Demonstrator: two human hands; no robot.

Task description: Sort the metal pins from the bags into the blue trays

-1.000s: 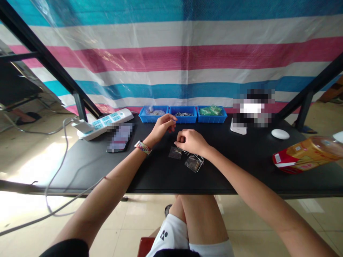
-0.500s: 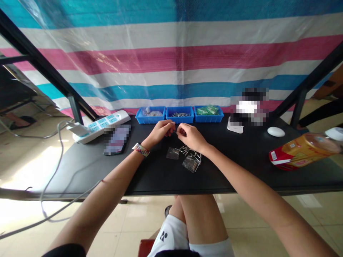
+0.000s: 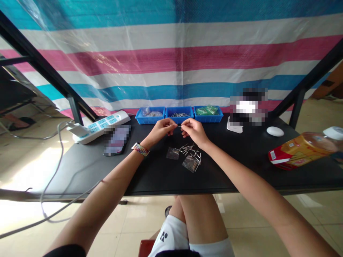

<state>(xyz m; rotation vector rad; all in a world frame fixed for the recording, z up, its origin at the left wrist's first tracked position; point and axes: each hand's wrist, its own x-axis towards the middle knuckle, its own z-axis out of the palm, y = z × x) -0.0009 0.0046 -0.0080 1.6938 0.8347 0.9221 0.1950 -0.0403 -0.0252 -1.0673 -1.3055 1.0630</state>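
While my left hand (image 3: 160, 130) and right hand (image 3: 194, 131) each hold a pinched grip on one thin pin (image 3: 179, 126) above the counter (image 3: 241, 167), I judge a slip likely: a slick shaft, easily lost among the loose pins (image 3: 191, 151) below. Counter black, matte. Striped tarp (image 3: 171, 57) behind.

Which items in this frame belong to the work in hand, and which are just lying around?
In hand: left hand and right hand pinching a thin pin; loose pins; clear bags; probably the blue bins.
Lying about: power strip; phone; white puck; bottle on its side.
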